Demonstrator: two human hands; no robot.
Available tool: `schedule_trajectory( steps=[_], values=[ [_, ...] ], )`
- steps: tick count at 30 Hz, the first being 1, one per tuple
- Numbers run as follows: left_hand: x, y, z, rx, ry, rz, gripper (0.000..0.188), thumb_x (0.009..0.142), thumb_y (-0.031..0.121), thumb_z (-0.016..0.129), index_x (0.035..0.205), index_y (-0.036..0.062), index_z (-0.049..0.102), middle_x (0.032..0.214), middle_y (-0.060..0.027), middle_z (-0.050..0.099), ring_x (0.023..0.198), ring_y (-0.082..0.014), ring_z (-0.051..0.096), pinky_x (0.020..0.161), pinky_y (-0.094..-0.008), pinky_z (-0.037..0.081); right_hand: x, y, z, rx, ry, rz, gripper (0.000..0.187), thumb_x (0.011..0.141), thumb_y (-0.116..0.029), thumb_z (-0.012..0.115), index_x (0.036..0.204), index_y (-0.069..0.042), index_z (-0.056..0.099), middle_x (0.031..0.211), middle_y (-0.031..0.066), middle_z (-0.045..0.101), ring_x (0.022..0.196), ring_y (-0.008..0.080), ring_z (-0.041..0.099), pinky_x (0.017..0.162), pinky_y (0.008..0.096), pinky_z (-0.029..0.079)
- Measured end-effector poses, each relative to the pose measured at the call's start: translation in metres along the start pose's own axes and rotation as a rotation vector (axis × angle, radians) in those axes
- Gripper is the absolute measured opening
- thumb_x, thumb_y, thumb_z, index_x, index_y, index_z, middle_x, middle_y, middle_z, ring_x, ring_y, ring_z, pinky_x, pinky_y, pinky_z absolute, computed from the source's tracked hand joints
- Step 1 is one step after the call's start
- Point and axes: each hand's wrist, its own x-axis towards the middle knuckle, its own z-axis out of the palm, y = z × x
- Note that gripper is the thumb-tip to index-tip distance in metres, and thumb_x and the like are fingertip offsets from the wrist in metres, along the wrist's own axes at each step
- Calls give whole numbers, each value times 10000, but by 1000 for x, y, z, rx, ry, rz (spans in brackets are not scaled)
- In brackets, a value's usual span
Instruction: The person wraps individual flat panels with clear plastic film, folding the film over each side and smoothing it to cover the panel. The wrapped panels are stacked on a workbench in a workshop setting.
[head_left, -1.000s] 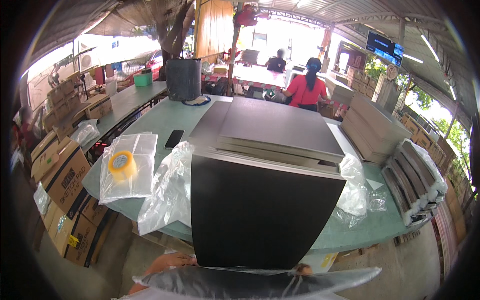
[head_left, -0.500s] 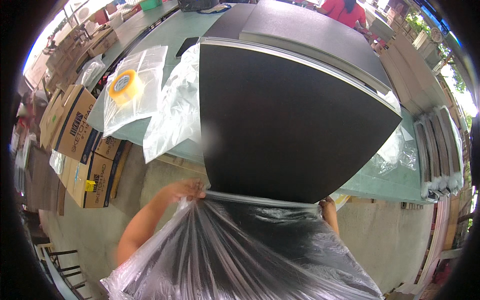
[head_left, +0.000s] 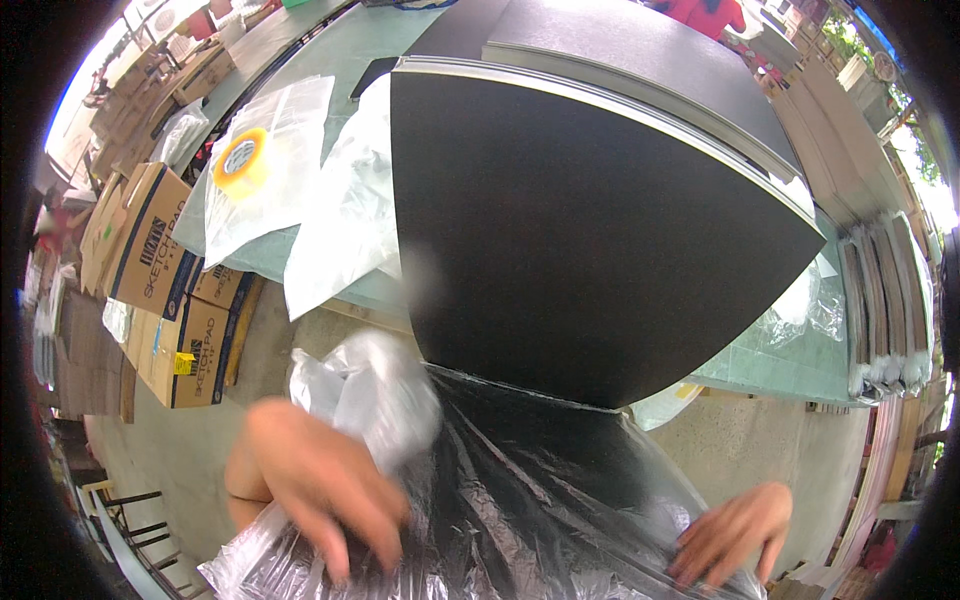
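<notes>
Black board (head_left: 590, 230) is seen reaching out past the near edge of the green worktop (head_left: 745, 370), its broad face turned up and its far edge set toward the worktop's middle; its long axis appears to run toward the person, though this cannot be told for certain, since the near end is covered by clear plastic film (head_left: 560, 480) and cut off below. Loose film is bunched in a blur at the board's left side. The left hand (head_left: 320, 480) is blurred, its fingers parted and bent down over the film; whether any is gripped cannot be told. By the right hand (head_left: 735, 530) the film is touched with half-curled, slightly spread fingers; a pinch cannot be made out. On the worktop, grey boards (head_left: 640, 60) are stacked behind, and wrapped bundles (head_left: 885, 310) are stood at its right end. Cartons (head_left: 150, 240) are piled beyond its left corner, on a concrete floor (head_left: 780, 440). Near its left edge, a yellow tape roll (head_left: 240, 165) is rested on flat clear bags (head_left: 290, 120).
</notes>
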Motion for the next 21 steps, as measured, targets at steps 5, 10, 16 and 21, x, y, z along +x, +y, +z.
schedule_trajectory(
  steps=[5, 10, 16, 21],
  values=[
    [37, -160, 15, -98, 338, -407, 345, 777, 373, 564, 839, 36, 518, 811, -85, 565, 755, -148, 521, 621, -306, 416, 42, 99, -11, -254, 43, 754, 629, 847, -501, 316, 1304, -75, 240, 1349, 181, 194, 1260, 344, 128, 1011, 458, 70],
    [-17, -278, -30, 482, 798, -829, 270, 753, 309, 579, 829, 51, 548, 710, -109, 573, 674, -246, 566, 592, -339, 431, -39, 194, -46, -378, 357, 1375, 749, 789, -628, 276, 1293, -74, 257, 1314, 191, 264, 1220, 319, 249, 994, 379, 202],
    [111, -94, -50, 462, 827, -308, 309, 759, 259, 599, 980, 55, 525, 790, -81, 502, 775, -157, 517, 679, -289, 411, 113, 123, -72, -233, 192, 773, 503, 809, -408, 512, 1076, 17, 476, 1005, 129, 546, 945, 184, 505, 825, 291, 393],
    [75, -57, -66, 513, 1180, -4, 354, 726, 256, 642, 967, 22, 529, 929, -99, 522, 845, -157, 511, 720, -286, 410, 111, 94, -75, -47, 781, 416, 363, 752, -185, 632, 1034, -1, 496, 940, 45, 555, 884, 120, 512, 796, 263, 406]
  ],
)
